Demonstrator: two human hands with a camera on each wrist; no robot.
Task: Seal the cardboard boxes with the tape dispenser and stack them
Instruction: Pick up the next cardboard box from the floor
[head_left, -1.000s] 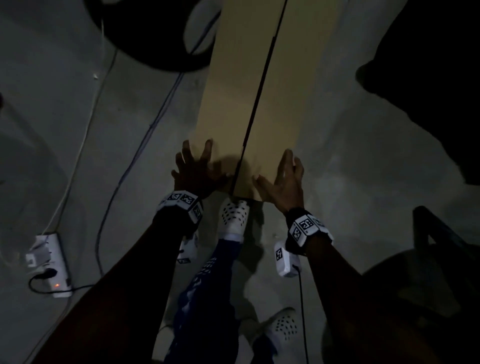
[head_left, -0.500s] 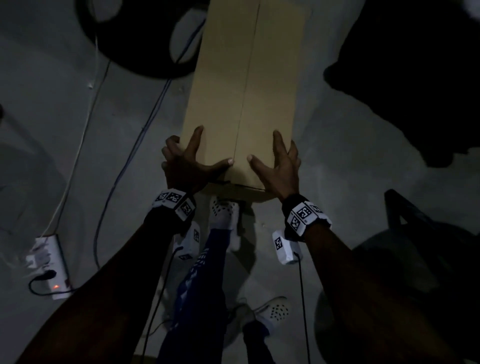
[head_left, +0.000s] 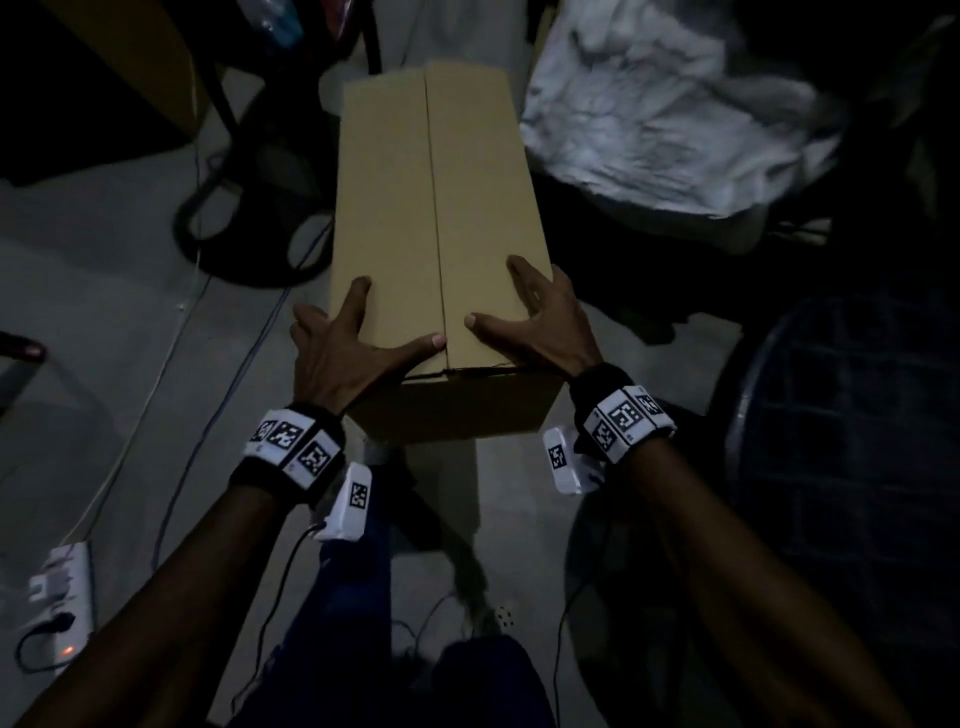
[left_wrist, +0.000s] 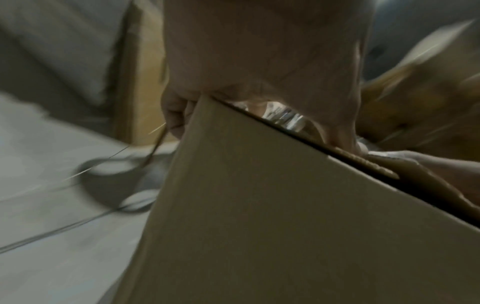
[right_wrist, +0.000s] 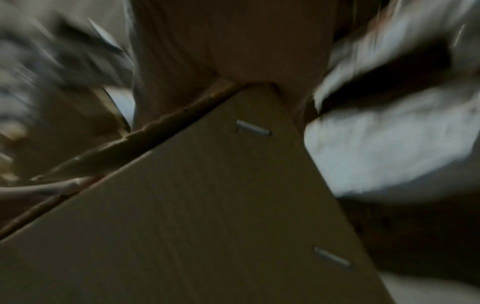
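Brown rectangular cardboard box (head_left: 441, 218) centre frame, flaps closed. Left hand (head_left: 337, 353) and right hand (head_left: 540, 327) grip its near corners, thumbs on top, fingers apparently wrapped down the sides. White crumpled cloth (head_left: 665, 109) upper right.

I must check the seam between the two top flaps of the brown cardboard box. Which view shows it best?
The head view: the seam runs whole along the brown cardboard box. Both wrist views show only blurred box sides and flap edges.
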